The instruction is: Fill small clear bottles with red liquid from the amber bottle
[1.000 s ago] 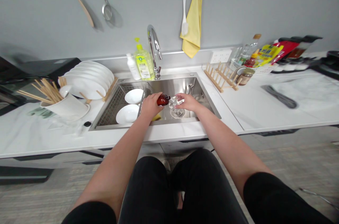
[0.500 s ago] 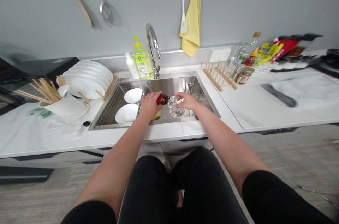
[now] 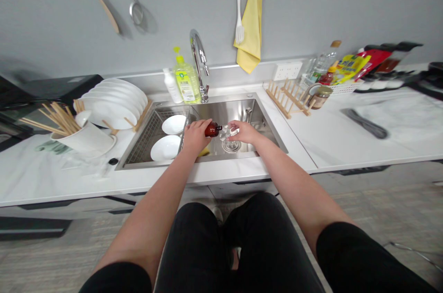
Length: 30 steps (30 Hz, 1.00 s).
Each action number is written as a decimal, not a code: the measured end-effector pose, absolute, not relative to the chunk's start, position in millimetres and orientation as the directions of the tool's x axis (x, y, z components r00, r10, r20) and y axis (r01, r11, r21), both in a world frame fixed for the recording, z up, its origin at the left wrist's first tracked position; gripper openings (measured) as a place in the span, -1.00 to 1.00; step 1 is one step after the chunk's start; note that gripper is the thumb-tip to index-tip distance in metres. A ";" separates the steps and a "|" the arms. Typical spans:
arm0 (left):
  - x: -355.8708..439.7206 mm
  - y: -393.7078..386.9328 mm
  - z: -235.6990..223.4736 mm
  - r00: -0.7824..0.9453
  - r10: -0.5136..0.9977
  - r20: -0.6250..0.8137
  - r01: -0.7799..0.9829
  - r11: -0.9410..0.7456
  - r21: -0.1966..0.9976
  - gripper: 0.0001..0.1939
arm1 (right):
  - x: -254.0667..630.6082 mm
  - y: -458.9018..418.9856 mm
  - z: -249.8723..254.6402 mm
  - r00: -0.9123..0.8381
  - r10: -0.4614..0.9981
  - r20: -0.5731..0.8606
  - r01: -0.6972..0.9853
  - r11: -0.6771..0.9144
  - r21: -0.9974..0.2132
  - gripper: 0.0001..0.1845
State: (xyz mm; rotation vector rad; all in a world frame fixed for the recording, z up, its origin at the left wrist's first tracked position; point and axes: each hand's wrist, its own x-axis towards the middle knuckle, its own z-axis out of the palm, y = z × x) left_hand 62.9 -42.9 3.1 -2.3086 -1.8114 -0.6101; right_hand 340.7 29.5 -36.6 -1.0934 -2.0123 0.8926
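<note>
Left grip (image 3: 195,138) clenched on amber bottle (image 3: 212,129), right grip (image 3: 244,132) grasping clear glass (image 3: 225,133) above sink (image 3: 238,110); positions unchanged

The single view sits on the person's head and faces forward and down, looking past the person's own legs (image 3: 238,247) and along both arms. The left hand (image 3: 195,137) and the right hand (image 3: 244,131) appear near the middle of the frame, over the sink (image 3: 224,110), seen from close above. The table (image 3: 346,140) spans the frame's width, with the wall (image 3: 221,7) along the top and the floor (image 3: 380,205) toward the lower corners.
</note>
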 end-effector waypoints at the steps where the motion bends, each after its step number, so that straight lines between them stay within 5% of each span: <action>1: 63.0 -43.1 3.4 0.192 0.898 0.395 0.956 -0.263 0.133 -0.24 | 340.6 29.3 -36.1 -0.427 0.875 0.230 0.418 0.416 -0.807 -0.30; 30: 67.0 -49.6 10.8 0.215 0.892 0.398 0.954 -0.279 0.111 -0.25 | 339.8 27.1 -33.3 -0.434 0.875 0.216 0.423 0.410 -0.808 -0.30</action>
